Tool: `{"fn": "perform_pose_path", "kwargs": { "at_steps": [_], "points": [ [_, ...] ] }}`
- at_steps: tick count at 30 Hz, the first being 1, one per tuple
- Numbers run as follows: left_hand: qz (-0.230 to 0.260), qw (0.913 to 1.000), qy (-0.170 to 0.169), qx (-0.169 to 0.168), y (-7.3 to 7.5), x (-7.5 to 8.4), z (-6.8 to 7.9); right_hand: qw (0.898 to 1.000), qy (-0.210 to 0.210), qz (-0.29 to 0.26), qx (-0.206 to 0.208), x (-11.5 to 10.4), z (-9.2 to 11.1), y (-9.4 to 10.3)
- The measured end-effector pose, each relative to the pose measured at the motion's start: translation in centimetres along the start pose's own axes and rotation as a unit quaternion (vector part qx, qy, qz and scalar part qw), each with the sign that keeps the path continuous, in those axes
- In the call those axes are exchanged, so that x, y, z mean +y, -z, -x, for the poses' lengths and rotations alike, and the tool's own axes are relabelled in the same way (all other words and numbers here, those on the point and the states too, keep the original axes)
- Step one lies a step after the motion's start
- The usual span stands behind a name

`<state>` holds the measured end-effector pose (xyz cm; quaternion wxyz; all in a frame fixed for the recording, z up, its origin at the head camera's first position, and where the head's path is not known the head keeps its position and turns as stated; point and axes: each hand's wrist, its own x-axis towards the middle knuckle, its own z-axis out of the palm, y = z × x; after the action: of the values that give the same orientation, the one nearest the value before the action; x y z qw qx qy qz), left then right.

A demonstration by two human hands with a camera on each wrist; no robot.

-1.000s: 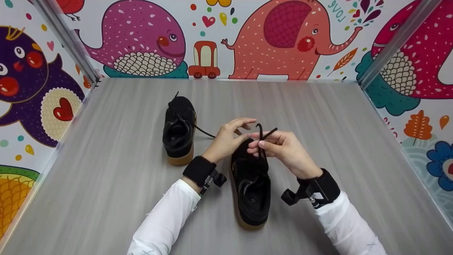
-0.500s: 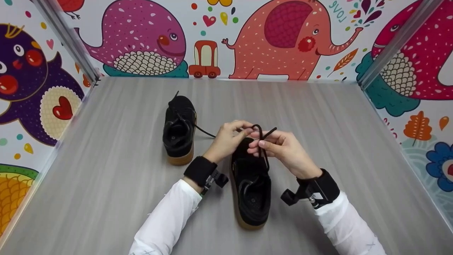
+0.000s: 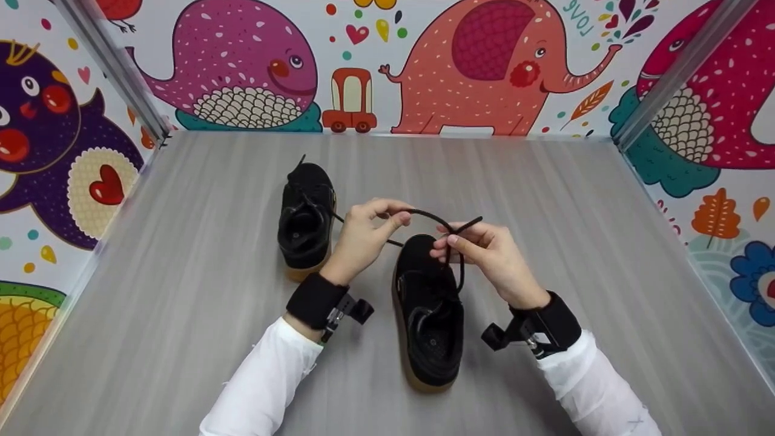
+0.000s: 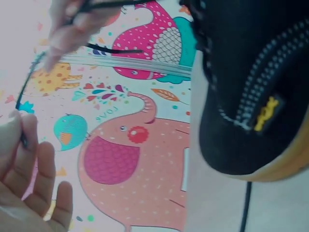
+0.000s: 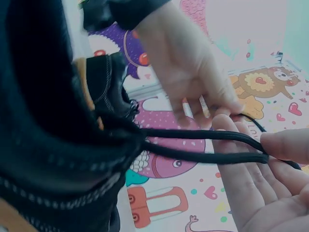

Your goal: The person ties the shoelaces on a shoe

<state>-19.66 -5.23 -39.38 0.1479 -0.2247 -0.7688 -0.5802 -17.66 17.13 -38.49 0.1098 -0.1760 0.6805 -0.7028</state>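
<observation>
The black lace [image 5: 188, 134] rises from the nearer shoe [image 3: 418, 284], which stands on the counter [image 3: 181, 303]. The left hand [image 3: 358, 241], its grip pinching the lace, has moved leftward, apparently drawing out more length; the right hand [image 3: 495, 259] pinches it where it crosses itself.

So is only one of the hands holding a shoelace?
No, in the head view the left hand and right hand both pinch black lace.

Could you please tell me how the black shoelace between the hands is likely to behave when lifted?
The shoelace is probably flexible, as it bows between the left hand and right hand. It may be slightly stiff, since its short free end juts out straight.
</observation>
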Motion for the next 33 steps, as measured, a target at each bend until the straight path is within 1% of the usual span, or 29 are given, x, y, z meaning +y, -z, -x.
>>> {"fn": "perform_pose_path", "kwargs": {
  "at_steps": [5,8,12,17,20,23,28,33],
  "points": [
    [-0.034,0.9992,-0.016,0.015,0.7,1.3,0.6,0.999,0.030,0.027,0.029,0.3,0.1,-0.1],
    [-0.054,0.9979,-0.020,0.028,1.0,2.1,1.0,0.998,0.039,0.039,0.035,0.5,0.2,-0.3],
    [-0.065,0.9965,-0.028,0.044,1.3,2.8,1.5,0.998,0.040,0.039,0.035,0.7,0.4,-0.4],
    [-0.091,0.9928,-0.048,0.062,1.9,3.2,2.3,0.998,0.031,0.034,0.034,0.9,0.7,-0.5],
    [-0.105,0.9904,-0.054,0.072,2.4,3.3,2.8,0.998,0.027,0.038,0.033,1.0,0.9,-0.4],
    [-0.115,0.9892,-0.050,0.075,2.9,3.1,3.5,0.998,0.030,0.046,0.029,1.0,1.0,-0.4],
    [-0.129,0.9872,-0.046,0.081,3.8,2.7,4.6,0.998,0.032,0.057,0.019,1.2,1.1,-0.4],
    [-0.157,0.9822,-0.047,0.092,4.3,2.2,5.5,0.997,0.024,0.070,0.019,1.4,1.2,-0.4]
  ]
}}
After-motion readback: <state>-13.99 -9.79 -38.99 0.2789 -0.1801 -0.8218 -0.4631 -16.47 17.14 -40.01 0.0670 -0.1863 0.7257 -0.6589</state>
